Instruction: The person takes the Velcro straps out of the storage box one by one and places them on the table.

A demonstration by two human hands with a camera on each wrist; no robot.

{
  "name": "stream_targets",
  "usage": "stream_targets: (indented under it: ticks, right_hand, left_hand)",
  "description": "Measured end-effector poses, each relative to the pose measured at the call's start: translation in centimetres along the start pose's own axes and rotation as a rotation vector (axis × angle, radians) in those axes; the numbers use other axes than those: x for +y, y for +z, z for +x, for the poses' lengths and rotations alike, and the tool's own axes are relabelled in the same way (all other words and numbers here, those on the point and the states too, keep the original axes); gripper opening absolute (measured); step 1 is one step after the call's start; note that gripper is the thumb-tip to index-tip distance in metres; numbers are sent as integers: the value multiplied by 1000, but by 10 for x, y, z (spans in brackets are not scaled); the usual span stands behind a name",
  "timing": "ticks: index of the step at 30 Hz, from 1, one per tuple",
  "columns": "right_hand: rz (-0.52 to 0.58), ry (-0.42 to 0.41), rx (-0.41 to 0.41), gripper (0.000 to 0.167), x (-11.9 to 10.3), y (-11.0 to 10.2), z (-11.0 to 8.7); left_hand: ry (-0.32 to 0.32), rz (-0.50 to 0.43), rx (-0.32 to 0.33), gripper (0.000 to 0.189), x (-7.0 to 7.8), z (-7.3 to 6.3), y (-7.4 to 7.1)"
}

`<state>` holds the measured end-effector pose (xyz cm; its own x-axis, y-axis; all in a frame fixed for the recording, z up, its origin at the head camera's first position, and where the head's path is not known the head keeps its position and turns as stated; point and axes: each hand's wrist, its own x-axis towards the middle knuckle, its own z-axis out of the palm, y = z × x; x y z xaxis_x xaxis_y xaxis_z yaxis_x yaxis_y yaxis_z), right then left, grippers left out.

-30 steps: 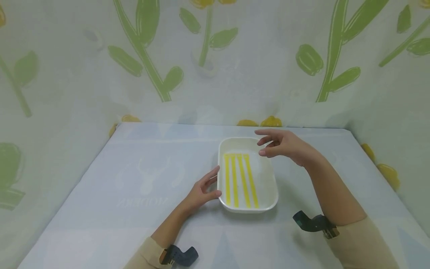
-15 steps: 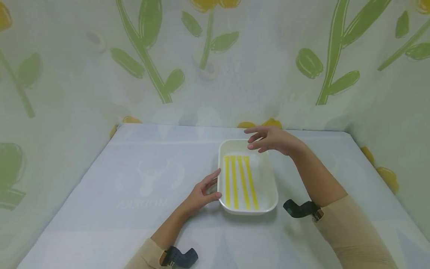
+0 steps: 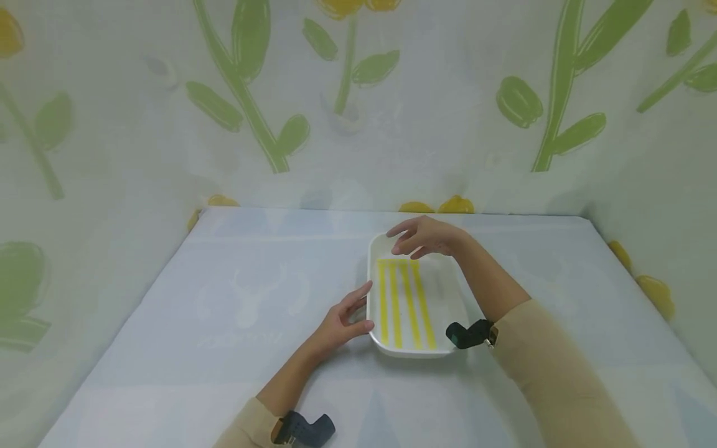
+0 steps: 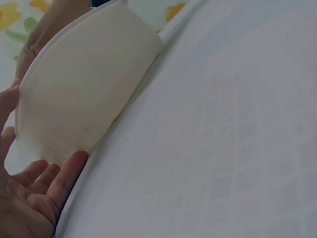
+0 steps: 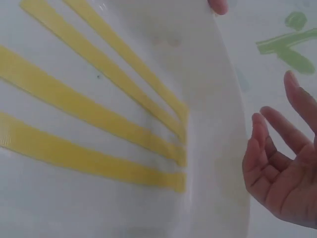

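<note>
A white rectangular tray (image 3: pixel 448 292) with rounded corners and raised sides lies on the table. Several flat yellow strips (image 3: pixel 409 305) run lengthwise side by side on its floor; in the right wrist view their far ends stop close to the end wall. My left hand (image 3: pixel 338 323) touches the tray's left side, thumb and fingers spread along it. In the left wrist view, fingertips (image 4: pixel 78 158) rest low against the outer wall. Over the tray's far end hovers my right hand (image 3: pixel 428 238), fingers loosely bent, holding nothing.
The pale table (image 3: pixel 224 348) has faint printed patterns. Behind and beside it hangs a white sheet (image 3: pixel 437 106) with green leaves and yellow flowers. A dark wrist device (image 3: pixel 470 334) on the right arm overlaps the tray's near right corner in the head view.
My right hand has moved left across the tray's far end, its forearm swinging inward over the right side. The left hand keeps its place on the tray, and the strips lie as before.
</note>
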<state>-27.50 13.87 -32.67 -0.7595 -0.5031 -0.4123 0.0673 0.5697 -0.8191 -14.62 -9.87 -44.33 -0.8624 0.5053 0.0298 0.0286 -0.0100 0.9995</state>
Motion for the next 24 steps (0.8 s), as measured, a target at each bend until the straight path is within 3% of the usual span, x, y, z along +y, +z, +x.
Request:
stream_targets:
  ticks: [7, 12, 24]
  right_hand:
    - [70, 67, 26, 54, 15, 13, 22]
    - [109, 33, 89, 50, 29, 21, 31]
    - [-138, -49, 237, 55, 47, 43, 39]
  left_hand:
    - [2, 23, -10, 74, -1, -1, -1]
    - [12, 19, -20, 74, 0, -2, 0]
    - [20, 7, -38, 79, 0, -5, 0]
